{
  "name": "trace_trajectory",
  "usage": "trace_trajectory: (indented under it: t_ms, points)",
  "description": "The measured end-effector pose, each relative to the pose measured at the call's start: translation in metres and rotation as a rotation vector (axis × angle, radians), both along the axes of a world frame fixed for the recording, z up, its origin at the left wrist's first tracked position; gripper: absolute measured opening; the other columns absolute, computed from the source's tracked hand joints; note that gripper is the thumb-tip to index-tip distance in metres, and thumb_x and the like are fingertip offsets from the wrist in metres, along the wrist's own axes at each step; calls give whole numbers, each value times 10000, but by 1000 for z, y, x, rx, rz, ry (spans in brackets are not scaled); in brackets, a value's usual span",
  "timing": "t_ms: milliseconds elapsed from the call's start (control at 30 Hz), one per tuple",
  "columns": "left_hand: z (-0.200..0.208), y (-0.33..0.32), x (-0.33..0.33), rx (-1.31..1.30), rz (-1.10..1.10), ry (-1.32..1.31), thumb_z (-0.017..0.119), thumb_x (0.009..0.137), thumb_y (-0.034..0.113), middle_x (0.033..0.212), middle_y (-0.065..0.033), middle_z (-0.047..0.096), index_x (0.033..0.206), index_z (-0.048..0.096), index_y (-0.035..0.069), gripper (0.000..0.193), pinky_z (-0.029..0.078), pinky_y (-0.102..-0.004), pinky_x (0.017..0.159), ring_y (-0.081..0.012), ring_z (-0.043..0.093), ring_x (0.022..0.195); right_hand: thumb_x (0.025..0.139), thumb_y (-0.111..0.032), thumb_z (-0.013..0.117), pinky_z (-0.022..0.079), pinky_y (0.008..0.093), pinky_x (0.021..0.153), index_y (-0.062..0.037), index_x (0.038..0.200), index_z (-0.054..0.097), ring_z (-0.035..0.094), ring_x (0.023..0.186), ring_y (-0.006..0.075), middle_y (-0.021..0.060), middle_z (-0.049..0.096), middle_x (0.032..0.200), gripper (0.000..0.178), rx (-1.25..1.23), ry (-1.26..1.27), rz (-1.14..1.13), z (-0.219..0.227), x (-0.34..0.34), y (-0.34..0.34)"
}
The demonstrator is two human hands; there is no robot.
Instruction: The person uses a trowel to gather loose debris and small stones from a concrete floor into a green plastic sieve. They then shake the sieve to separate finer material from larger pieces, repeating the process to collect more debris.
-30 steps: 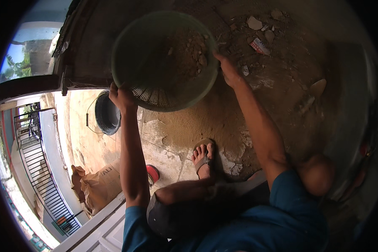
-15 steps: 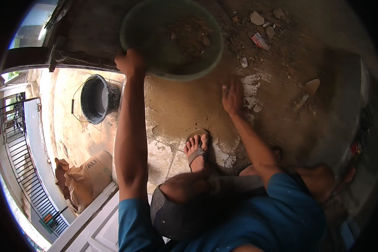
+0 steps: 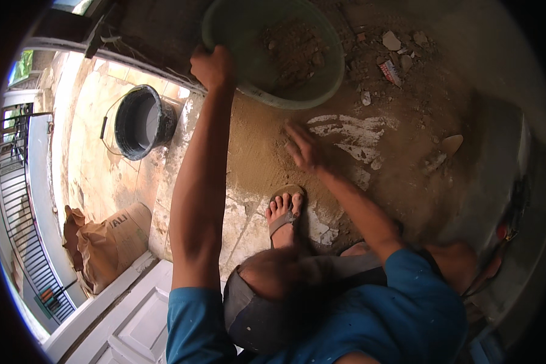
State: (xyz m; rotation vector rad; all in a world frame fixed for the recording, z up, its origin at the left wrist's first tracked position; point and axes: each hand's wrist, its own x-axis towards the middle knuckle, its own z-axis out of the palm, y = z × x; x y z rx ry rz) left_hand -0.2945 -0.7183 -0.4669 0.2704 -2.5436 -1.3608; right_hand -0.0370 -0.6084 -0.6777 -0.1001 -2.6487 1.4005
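Note:
My left hand (image 3: pixel 213 67) is closed round the left rim of a wide green plastic basin (image 3: pixel 236 74), which has a heap of brown dirt and rubble (image 3: pixel 294 53) inside. The basin looks tilted towards me. My right hand (image 3: pixel 304 148) lies low over the fine brown sand (image 3: pixel 252 142) on the floor, fingers stretched out and holding nothing. Just right of it, streaks of pale floor (image 3: pixel 355 130) show through the sand.
Broken pieces (image 3: pixel 391 41) and a red-and-white scrap (image 3: pixel 390 73) lie at the far right, a trowel-like blade (image 3: pixel 452 144) nearer. A black bucket (image 3: pixel 141 121) of grey liquid and a brown paper sack (image 3: pixel 109 242) stand left. My sandalled foot (image 3: pixel 283 212) is just below the sand.
My right hand has swept left across the floor, and wiped pale streaks now show behind it. The left hand still grips the basin; the whole view has shifted slightly.

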Motion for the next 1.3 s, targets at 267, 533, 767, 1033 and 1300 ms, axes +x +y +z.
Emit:
trace_trajectory:
  t_ms: [267,533,767,1033,1300]
  points:
    - [5,8,-3,54,-21,-45,606,799,240,1087,-339,740,1100,756,-67,455,552,-505,1001,-476,709,1125,1117,-362,461,423,571,1122,71,1437,522,512,1336,501,330,525,1465,542,712,-275,-132,-32,-78,76]
    - [23,28,-6,30,26,-131,625,808,243,1179,-335,722,1157,740,-76,487,550,-499,1014,-468,696,1160,1121,-404,428,337,484,1254,-4,1551,473,431,1490,405,234,461,1604,590,65,-33,88,-5,-58,-28]
    - [10,11,-8,112,16,-98,626,802,258,1200,-312,727,1194,739,-72,525,552,-482,1002,-452,699,1166,1122,-511,366,272,498,1286,-21,1596,413,343,1546,412,247,371,1658,684,117,-41,-508,-8,23,25]
    - [12,1,-9,-102,-120,-77,717,810,411,1185,-309,734,1182,737,-72,611,543,-469,1013,-447,693,1188,1126,-497,345,239,532,1277,-4,1609,371,311,1560,415,233,362,1667,691,413,-92,-366,-28,44,-41]
    - [-13,-20,6,-104,-313,-23,766,839,490,1265,-284,707,1254,689,-75,705,514,-446,1058,-378,686,1213,1091,-604,402,476,521,1136,-12,1607,364,500,1435,384,276,479,1527,786,-660,2,-705,56,-23,-1]
